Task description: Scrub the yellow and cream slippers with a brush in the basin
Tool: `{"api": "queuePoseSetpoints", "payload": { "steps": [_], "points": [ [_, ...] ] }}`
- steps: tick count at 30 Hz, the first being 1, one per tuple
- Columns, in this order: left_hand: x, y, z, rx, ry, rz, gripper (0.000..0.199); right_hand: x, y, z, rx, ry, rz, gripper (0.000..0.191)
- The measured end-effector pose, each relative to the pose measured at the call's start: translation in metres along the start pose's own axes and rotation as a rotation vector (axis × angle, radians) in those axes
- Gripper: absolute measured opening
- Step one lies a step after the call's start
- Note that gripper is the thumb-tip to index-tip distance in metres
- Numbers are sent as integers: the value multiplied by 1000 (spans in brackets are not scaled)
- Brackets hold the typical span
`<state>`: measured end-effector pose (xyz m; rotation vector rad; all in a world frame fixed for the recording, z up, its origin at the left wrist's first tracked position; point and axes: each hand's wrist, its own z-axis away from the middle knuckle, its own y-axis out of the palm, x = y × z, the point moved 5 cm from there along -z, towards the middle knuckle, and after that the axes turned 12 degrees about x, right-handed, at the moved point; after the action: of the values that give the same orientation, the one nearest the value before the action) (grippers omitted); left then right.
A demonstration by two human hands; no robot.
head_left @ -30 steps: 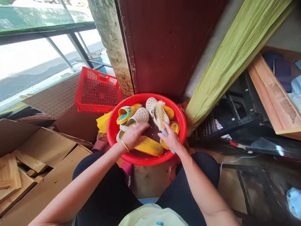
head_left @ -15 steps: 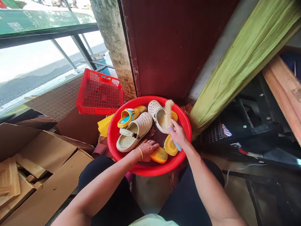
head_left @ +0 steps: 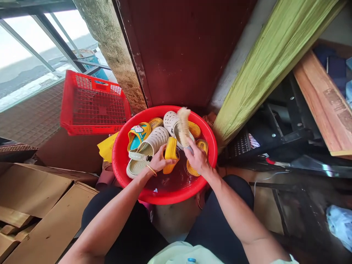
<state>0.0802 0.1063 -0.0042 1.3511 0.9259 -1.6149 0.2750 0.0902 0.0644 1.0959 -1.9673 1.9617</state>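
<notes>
Between the knees: red basin (head_left: 137, 190) on the floor, shallow water in it
Left hand (head_left: 158, 161): fingers wrapped around a yellow slipper (head_left: 170, 157), which stands on edge above the water
Right hand (head_left: 197, 159): fingers closed on a scrub brush (head_left: 183, 124), bristles over the cream clog (head_left: 170, 121)
Also in basin: beige sandal (head_left: 148, 148), a teal-and-yellow slipper (head_left: 138, 135), other yellow slippers at the far rim
Beside basin: red crate (head_left: 93, 106) to the left, cardboard (head_left: 41, 205) nearer, green curtain (head_left: 269, 62) to the right
</notes>
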Motion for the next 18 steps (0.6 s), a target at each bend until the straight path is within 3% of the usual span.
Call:
{"api": "queuePoseSetpoints", "payload": {
  "steps": [2, 4, 9, 11, 15, 16, 18],
  "points": [
    [-1, 0, -1, -9, 17, -20, 84, 11, 10, 6, 116, -88, 146, 51],
    [-1, 1, 0, 10, 8, -9, 75, 10, 14, 6, 193, -88, 285, 49],
    [-1, 6, 6, 46, 14, 4, 82, -15, -5, 0, 74, 94, 372, 52],
    [1, 6, 6, 16, 34, -78, 83, -8, -5, 5, 64, 43, 361, 52],
    [12, 9, 3, 65, -9, -141, 47, 14, 12, 20, 189, -139, 396, 49],
    [14, 10, 3, 80, -10, -130, 44, 13, 13, 20, 199, -130, 400, 49],
    [13, 9, 5, 79, 38, -124, 57, 1, 6, 14, 146, -27, 352, 50]
  ]
}}
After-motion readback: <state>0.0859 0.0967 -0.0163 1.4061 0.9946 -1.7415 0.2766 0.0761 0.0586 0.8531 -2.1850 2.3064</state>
